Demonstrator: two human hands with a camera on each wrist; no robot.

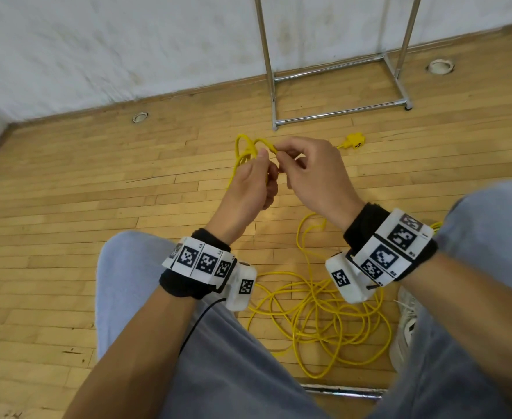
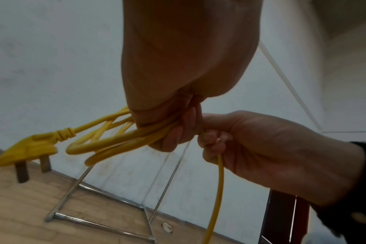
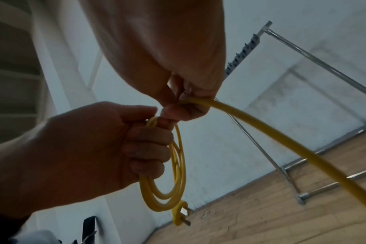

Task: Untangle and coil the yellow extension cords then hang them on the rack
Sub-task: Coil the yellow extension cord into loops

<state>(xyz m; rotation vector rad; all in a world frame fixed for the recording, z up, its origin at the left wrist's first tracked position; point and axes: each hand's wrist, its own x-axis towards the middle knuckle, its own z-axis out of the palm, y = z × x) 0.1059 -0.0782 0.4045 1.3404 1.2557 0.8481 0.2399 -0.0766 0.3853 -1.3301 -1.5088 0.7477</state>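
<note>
My left hand (image 1: 256, 179) grips a small coil of yellow extension cord (image 1: 244, 148) held up in front of me; in the right wrist view the coil (image 3: 173, 175) hangs below the fist with its plug (image 3: 181, 216) dangling. The plug (image 2: 29, 147) also shows in the left wrist view. My right hand (image 1: 303, 164) pinches the cord (image 3: 261, 125) right beside the left fist. The rest of the cord lies in a loose tangle (image 1: 321, 316) on the floor between my legs. A yellow socket block (image 1: 354, 141) lies on the floor near the chrome rack (image 1: 336, 71).
The rack's base bars (image 1: 339, 111) stand against the white wall ahead. Round floor fittings (image 1: 140, 117) sit in the wooden floor. My knees in grey trousers (image 1: 133, 267) flank the tangle, and a white shoe (image 1: 405, 325) is at the right.
</note>
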